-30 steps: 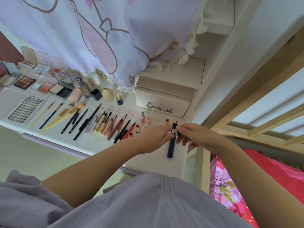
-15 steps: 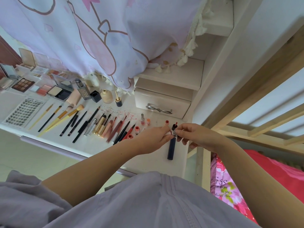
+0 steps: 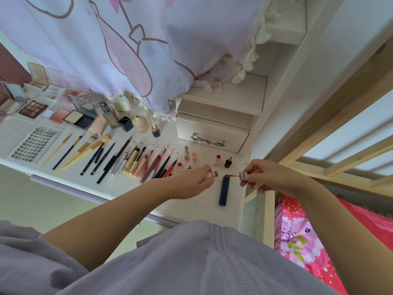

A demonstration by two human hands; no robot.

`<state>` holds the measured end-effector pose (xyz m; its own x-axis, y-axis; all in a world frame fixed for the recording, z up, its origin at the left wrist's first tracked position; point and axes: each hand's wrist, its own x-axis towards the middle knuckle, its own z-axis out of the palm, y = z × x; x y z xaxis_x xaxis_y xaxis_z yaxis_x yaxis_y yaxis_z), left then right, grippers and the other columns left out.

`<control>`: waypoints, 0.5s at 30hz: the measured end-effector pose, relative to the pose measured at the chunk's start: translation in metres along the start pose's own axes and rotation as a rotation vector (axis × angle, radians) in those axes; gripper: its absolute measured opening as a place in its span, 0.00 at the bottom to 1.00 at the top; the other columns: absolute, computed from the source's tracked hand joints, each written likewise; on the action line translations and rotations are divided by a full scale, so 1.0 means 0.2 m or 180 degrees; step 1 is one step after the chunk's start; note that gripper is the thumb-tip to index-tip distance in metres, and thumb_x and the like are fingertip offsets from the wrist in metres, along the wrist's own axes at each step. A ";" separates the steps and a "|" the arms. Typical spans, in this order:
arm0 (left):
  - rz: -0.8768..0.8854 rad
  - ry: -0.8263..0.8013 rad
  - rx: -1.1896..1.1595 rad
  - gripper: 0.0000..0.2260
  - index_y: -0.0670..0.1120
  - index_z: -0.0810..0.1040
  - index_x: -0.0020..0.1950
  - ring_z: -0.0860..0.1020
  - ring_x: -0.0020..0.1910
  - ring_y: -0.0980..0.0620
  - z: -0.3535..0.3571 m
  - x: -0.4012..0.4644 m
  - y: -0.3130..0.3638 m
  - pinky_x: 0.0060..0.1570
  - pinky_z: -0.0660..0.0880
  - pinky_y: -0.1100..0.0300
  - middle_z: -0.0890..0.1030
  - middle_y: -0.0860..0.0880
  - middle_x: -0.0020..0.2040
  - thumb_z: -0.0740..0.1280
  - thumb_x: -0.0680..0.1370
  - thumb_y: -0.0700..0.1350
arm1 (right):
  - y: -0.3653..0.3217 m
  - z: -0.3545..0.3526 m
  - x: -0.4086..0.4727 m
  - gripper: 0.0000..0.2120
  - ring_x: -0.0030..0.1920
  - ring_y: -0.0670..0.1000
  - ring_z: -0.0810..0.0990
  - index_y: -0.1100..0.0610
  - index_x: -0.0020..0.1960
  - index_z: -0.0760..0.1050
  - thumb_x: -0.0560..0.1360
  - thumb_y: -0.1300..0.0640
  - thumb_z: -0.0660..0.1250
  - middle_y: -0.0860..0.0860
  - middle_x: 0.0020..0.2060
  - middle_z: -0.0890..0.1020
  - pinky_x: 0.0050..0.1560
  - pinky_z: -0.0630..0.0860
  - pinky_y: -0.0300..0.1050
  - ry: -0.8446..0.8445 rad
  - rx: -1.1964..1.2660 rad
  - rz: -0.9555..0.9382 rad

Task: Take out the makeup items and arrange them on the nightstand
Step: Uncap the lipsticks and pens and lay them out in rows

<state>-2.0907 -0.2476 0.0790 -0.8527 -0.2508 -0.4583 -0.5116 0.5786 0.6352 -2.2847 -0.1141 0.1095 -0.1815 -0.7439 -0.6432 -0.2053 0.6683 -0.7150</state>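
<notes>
Red-tipped and slim, the lip-gloss wand point(image 3: 234, 175) is lying level above the nightstand point(image 3: 191, 201), long axis running sideways, tip pointing toward the tube point(image 3: 213, 174). The right hand point(image 3: 270, 177) is pinching its labelled cap, while the left hand point(image 3: 191, 182) is clamping fingers round the tube just left of the wand, probably to open or close it. A dark blue tube point(image 3: 223, 190) is lying just below the wand.

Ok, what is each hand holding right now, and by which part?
The left hand pinches a small red-filled lip gloss tube by its body. The right hand pinches the pulled-out red-tipped applicator wand by its labelled cap end.
</notes>
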 end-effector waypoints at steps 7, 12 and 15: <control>-0.0330 0.0640 -0.1013 0.13 0.47 0.73 0.60 0.76 0.50 0.55 0.10 0.02 -0.05 0.53 0.71 0.61 0.78 0.50 0.51 0.57 0.81 0.51 | 0.13 0.11 0.03 0.10 0.51 0.50 0.83 0.58 0.59 0.74 0.81 0.56 0.59 0.52 0.49 0.85 0.43 0.80 0.43 -0.0021 0.1305 0.0177; -0.0583 0.1421 -0.0732 0.13 0.47 0.77 0.60 0.71 0.38 0.59 0.25 0.04 -0.09 0.36 0.64 0.69 0.73 0.55 0.40 0.63 0.78 0.52 | 0.20 0.26 0.12 0.08 0.51 0.46 0.80 0.53 0.58 0.71 0.79 0.54 0.61 0.49 0.52 0.82 0.48 0.77 0.42 0.0590 0.0926 0.0060; -0.0753 0.1615 -0.0943 0.12 0.46 0.75 0.60 0.71 0.32 0.59 0.31 0.08 -0.07 0.32 0.65 0.71 0.72 0.56 0.35 0.64 0.78 0.49 | 0.21 0.31 0.19 0.08 0.45 0.44 0.75 0.52 0.56 0.72 0.77 0.53 0.64 0.48 0.48 0.78 0.41 0.69 0.33 0.1175 -0.0118 -0.0279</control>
<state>-2.0903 -0.2114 0.0249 -0.6198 -0.7244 -0.3019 -0.6382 0.2413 0.7311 -2.2412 -0.1138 0.0386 -0.4946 -0.7534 -0.4332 -0.2689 0.6067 -0.7481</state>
